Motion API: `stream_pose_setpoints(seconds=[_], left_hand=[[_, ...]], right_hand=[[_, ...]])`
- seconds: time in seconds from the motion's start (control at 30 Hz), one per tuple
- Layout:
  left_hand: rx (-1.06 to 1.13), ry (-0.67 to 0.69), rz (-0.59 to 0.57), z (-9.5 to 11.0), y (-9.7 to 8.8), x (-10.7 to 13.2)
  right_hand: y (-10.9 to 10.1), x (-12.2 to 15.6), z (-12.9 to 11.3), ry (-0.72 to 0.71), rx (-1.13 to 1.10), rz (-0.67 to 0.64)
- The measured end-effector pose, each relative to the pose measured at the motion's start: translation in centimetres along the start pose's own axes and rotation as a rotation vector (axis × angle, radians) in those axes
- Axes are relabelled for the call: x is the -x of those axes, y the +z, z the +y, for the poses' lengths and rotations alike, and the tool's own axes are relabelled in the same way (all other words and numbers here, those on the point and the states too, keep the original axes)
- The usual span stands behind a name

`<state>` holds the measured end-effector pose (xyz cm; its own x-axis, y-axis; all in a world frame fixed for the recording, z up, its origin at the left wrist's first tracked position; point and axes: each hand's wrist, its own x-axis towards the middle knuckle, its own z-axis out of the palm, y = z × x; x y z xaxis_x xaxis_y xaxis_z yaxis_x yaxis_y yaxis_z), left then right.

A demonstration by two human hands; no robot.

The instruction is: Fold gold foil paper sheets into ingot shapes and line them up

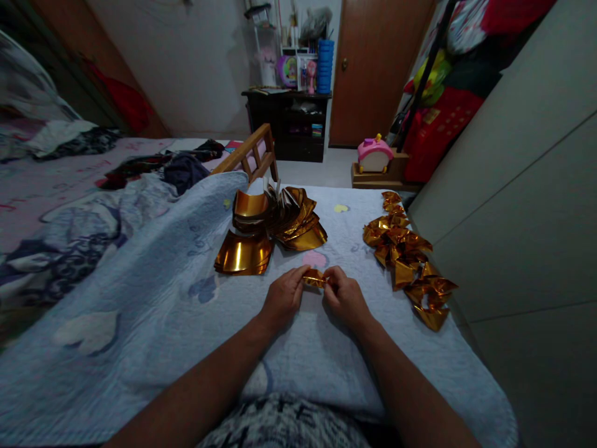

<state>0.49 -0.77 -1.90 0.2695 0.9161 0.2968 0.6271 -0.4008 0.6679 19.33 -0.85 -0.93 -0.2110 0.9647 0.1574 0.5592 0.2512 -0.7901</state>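
A pale blue blanket [140,298] covers the bed and fills most of the view, with rumpled bedding and clothes heaped along its left side. A plain grey cupboard [536,186] runs down the right edge. Beyond the bed stand a brown door [373,68] and a dark shelf unit [284,124] crowded with small items, and a pink toy [374,154] sits on the floor near the door. A wooden frame [254,152] rises at the far end of the blanket.

On the blanket, a fanned stack of gold foil sheets [275,224] lies just ahead of the hands, a little to the left. A trail of folded gold shapes [405,255] stretches along the right side, near the cupboard.

The left hand [283,297] and right hand [346,298] rest close together in the middle of the blanket, both mostly closed, fingers curled in. Between them is a small gold foil piece [314,278] — each hand pinches one end of it with thumb and fingertips, so it sits low over the blanket, well apart from the folded shapes and nearer the stack.
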Motion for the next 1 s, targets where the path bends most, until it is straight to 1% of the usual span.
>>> stream_pose_setpoints(seconds=[0.13, 0.3, 0.53, 0.7, 1.0], left_hand=[[-0.038, -0.044, 0.045, 0.08, -0.11, -0.05], [-0.131, 0.072, 0.120, -0.32, -0.42, -0.05], [-0.213, 0.115, 0.131, -0.52, -0.31, -0.04], [-0.234, 0.111, 0.133, -0.44, -0.18, -0.05], [-0.247, 0.085, 0.133, -0.56, 0.08, -0.07]], right_hand=[[-0.06, -0.03, 0.10, 0.027, 0.011, 0.025], [-0.09, -0.02, 0.15, 0.042, 0.049, 0.031], [0.22, 0.01, 0.30, 0.013, 0.118, 0.046], [0.20, 0.01, 0.31, 0.001, 0.137, 0.026], [0.48, 0.02, 0.34, 0.001, 0.169, 0.033]])
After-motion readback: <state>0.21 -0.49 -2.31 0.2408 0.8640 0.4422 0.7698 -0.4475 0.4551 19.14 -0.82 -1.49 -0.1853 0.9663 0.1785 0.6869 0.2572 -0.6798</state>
